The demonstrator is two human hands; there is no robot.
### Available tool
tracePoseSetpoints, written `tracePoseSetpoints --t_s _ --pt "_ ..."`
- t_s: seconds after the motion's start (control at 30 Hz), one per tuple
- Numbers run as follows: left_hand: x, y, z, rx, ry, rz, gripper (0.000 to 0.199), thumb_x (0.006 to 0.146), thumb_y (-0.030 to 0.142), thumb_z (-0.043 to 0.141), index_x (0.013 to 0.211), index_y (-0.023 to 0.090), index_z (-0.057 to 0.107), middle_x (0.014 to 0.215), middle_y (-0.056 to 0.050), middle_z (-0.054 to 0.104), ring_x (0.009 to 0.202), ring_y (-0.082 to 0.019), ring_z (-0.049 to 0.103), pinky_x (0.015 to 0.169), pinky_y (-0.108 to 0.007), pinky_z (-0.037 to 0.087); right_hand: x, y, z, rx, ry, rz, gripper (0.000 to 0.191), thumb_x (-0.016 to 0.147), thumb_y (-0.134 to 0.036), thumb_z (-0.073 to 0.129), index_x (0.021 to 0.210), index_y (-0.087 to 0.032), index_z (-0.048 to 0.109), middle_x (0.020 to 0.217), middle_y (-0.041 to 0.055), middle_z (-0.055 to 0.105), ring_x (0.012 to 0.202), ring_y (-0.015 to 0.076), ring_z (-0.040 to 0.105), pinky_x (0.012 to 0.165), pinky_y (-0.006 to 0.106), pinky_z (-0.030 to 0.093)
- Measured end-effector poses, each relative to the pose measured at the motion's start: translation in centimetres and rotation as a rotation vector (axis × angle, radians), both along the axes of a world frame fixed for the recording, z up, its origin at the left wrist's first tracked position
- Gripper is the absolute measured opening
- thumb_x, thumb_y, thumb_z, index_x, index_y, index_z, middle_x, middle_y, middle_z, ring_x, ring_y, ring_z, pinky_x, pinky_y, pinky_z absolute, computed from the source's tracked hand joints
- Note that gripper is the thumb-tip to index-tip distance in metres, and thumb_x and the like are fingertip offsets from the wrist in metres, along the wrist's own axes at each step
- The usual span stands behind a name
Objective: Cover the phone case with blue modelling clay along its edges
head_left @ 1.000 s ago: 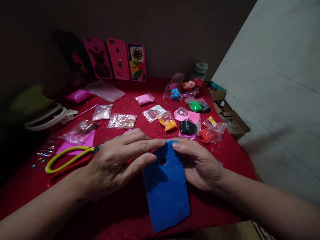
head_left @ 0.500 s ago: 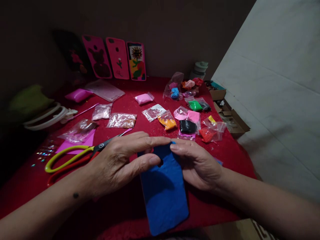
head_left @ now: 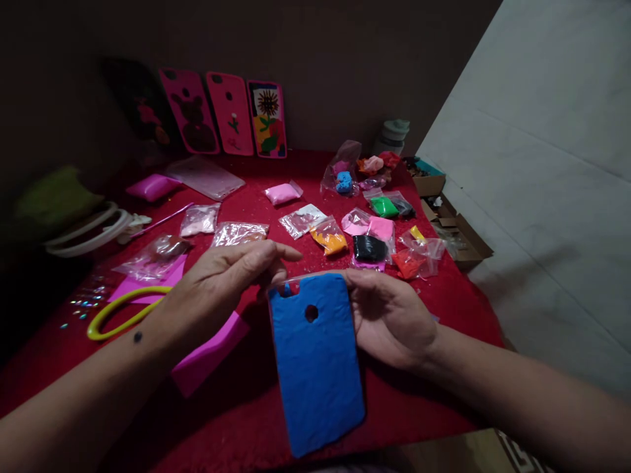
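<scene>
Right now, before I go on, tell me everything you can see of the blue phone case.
The blue phone case is a flat panel with rounded corners, its matte, slightly wrinkled blue layer looking like soft clay. A round hole sits near the top, a cut-out at the top-left corner, where a clear rim shows. It faces the camera over the red cloth, slightly tilted. The right hand grips its upper right edge; whether the left hand touches it is unclear.

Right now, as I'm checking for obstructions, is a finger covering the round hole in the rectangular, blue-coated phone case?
No, the phone case shows its round hole uncovered; the right hand holds the edge.
</scene>
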State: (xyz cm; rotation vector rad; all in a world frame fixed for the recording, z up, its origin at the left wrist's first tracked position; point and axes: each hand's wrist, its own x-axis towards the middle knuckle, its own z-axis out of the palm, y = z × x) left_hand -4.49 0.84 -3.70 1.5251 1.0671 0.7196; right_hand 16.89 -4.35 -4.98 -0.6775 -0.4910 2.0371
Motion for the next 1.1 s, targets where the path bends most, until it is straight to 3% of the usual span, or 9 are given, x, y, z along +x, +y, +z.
tracePoseSetpoints --t_s 0.1,0.2,0.33,0.53,0.83,1.1 --pt "0.1 0.3 -0.3 -0.21 -0.109 -0.037 0.041 0.093 0.054 0.053 0.088 0.02 0.074 0.074 -0.003 0.072 0.067 -0.016 0.065 0.062 -0.024 0.05 0.1 0.3 -0.4 -0.072 0.012 -0.048 0.013 0.075 -0.028 0.072 0.068 -0.017 0.07 0.069 -0.0016 0.069 0.067 0.0111 0.061 0.078 0.026 0.051" --pt "0.4 0.1 0.0 -0.338 -0.171 -0.128 0.042 0.094 0.051 0.052 0.077 0.017 0.069 0.064 0.001 0.066 0.058 -0.012 0.059 0.057 -0.022 0.047 0.2 0.4 -0.6 -0.083 -0.024 -0.008 0.019 0.084 -0.03 0.063 0.081 -0.015 0.074 0.076 0.0028 0.072 0.075 0.0155 0.065 0.088 0.033 0.052" --pt "0.6 0.2 -0.2 -0.453 -0.301 -0.109 0.033 0.088 0.045 0.064 0.071 0.016 0.066 0.06 0.003 0.061 0.053 -0.008 0.054 0.053 -0.019 0.044 -0.1 0.4 -0.6 -0.106 -0.087 -0.023 0.03 0.094 -0.029 0.05 0.097 -0.012 0.075 0.098 0.0095 0.075 0.096 0.0205 0.068 0.101 0.04 0.049" --pt "0.4 0.7 -1.2 -0.487 -0.365 -0.059 0.033 0.071 0.045 0.081 0.068 0.017 0.063 0.055 0.003 0.059 0.048 -0.008 0.052 0.046 -0.018 0.041 -0.2 0.4 -0.8 -0.059 -0.107 -0.062 0.033 0.099 -0.024 0.044 0.098 -0.011 0.074 0.103 0.0111 0.076 0.094 0.0192 0.07 0.097 0.036 0.053" --pt "0.7 0.4 -1.0 -0.546 -0.416 -0.092 0.032 0.079 0.038 0.074 0.063 0.015 0.059 0.052 0.003 0.055 0.047 -0.008 0.049 0.047 -0.018 0.04 -0.5 0.2 -0.3 -0.065 -0.141 -0.029 0.034 0.099 -0.029 0.046 0.112 -0.008 0.07 0.12 0.0183 0.069 0.115 0.0292 0.064 0.108 0.051 0.044" --pt "0.4 0.4 -1.0 -0.586 -0.472 -0.116 0.031 0.083 0.031 0.071 0.06 0.014 0.059 0.052 0.002 0.055 0.047 -0.008 0.049 0.048 -0.019 0.041 0.0 0.6 -1.1 -0.026 -0.02 0.026 0.037 0.096 -0.04 0.051 0.097 -0.013 0.076 0.101 0.0096 0.076 0.098 0.0204 0.069 0.099 0.038 0.053"
